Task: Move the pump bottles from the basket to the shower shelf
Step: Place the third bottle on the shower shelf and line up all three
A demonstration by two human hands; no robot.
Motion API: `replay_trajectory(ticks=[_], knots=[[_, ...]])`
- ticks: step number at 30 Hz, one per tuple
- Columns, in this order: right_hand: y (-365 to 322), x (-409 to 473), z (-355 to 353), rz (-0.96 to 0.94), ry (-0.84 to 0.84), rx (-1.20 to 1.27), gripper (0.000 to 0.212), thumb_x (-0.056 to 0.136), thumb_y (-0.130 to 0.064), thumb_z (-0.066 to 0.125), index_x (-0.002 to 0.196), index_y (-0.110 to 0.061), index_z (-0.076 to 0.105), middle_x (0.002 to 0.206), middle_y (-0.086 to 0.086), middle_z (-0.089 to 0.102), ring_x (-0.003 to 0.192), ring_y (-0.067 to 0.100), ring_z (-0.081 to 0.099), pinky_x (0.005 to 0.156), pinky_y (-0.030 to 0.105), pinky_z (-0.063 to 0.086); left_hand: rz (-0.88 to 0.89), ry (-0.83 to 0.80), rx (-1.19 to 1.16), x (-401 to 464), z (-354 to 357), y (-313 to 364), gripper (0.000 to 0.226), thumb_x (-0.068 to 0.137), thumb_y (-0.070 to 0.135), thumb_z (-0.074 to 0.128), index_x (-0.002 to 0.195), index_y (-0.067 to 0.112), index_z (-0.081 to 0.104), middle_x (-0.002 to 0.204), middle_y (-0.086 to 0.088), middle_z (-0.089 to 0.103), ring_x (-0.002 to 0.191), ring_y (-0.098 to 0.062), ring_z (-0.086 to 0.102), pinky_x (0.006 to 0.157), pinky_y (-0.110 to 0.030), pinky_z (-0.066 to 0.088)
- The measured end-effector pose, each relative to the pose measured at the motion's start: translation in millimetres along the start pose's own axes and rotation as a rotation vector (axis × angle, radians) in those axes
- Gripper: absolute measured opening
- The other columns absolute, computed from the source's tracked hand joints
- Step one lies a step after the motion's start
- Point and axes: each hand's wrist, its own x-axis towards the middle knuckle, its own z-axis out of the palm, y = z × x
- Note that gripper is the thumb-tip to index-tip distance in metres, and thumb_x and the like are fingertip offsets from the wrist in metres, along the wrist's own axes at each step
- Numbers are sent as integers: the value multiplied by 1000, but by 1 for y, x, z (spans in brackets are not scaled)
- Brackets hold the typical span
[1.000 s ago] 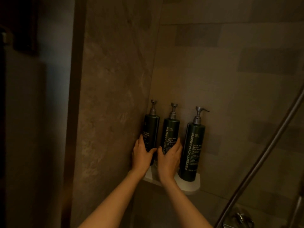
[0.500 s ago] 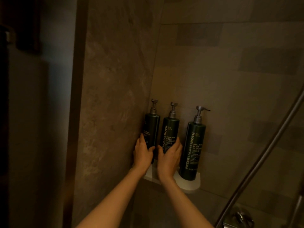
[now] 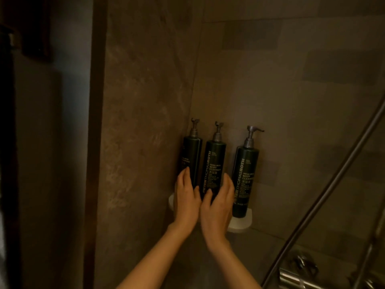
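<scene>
A white corner shelf (image 3: 239, 227) carries three dark pump bottles (image 3: 214, 163) upright in a row.

Three dark green pump bottles with grey pump heads (image 3: 214, 163) stand upright on a white corner shower shelf (image 3: 239, 225), while the open left hand (image 3: 186, 199) and right hand (image 3: 218, 207) flank the middle bottle.

Three dark green pump bottles (image 3: 214, 163), upright in a row on the white corner shower shelf (image 3: 239, 225): two close together at the left end, one apart at the right edge.
</scene>
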Motion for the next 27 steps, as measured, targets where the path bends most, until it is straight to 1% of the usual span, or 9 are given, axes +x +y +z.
replay_trajectory(ticks=[4, 8, 11, 13, 14, 16, 19, 23, 27], knots=[[15, 9, -28, -42, 75, 3, 49, 90, -8, 52, 137, -12, 37, 143, 7, 38, 132, 19, 38, 107, 34, 37, 58, -46, 26, -5, 5, 11, 57, 95, 13, 48, 148, 14, 26, 150, -5, 32, 137, -17, 34, 115, -37, 33], [27, 31, -47, -15, 63, 13, 56, 89, -14, 56, 140, -14, 32, 145, 7, 35, 130, 19, 38, 101, 31, 39, 58, -86, 29, 5, 15, 29, 65, 93, 17, 56, 149, 12, 24, 151, -7, 32, 138, -18, 34, 113, -29, 29], [36, 46, -55, 61, -9, 20, 67, 87, -23, 61, 143, -17, 25, 147, 5, 32, 128, 15, 39, 95, 28, 39, -10, -109, 29, 16, 23, 35, 75, 89, 20, 62, 151, 11, 20, 153, -8, 29, 139, -22, 33, 115, -36, 31], [42, 52, -57, 127, -94, 58, 70, 86, -26, 62, 144, -19, 23, 144, 3, 36, 118, 8, 40, 88, 25, 38, -56, -120, 17, 22, 28, 33, 78, 88, 21, 64, 151, 13, 19, 153, -9, 31, 139, -23, 34, 114, -40, 32], [46, 55, -56, 154, -136, 72, 70, 86, -26, 63, 144, -20, 25, 141, 3, 40, 115, 8, 43, 86, 25, 38, -73, -117, 5, 23, 30, 33, 78, 87, 21, 64, 151, 14, 20, 151, -9, 33, 138, -23, 35, 114, -42, 33], [53, 59, -55, 195, -181, 91, 67, 84, -28, 65, 142, -20, 30, 134, 4, 49, 114, 15, 50, 86, 29, 43, -106, -103, -25, 25, 33, 31, 76, 87, 20, 65, 150, 15, 23, 149, -9, 38, 137, -24, 38, 113, -43, 34], [60, 64, -51, 235, -200, 122, 65, 81, -28, 68, 138, -20, 37, 127, 3, 57, 112, 19, 55, 90, 35, 48, -150, -81, -69, 26, 35, 30, 72, 87, 20, 65, 148, 16, 28, 146, -8, 42, 135, -22, 40, 111, -41, 36], [60, 68, -50, 227, -171, 142, 68, 74, -28, 76, 133, -17, 42, 126, 2, 54, 110, 17, 55, 87, 30, 46, -145, -76, -81, 26, 36, 31, 72, 86, 20, 66, 148, 15, 29, 145, -8, 43, 134, -23, 42, 111, -41, 37], [60, 71, -48, 241, -180, 149, 74, 74, -30, 75, 136, -16, 38, 127, 0, 48, 111, 16, 52, 85, 27, 42, -157, -76, -81, 27, 37, 32, 76, 84, 21, 68, 148, 16, 28, 146, -9, 42, 133, -24, 43, 109, -43, 39]])
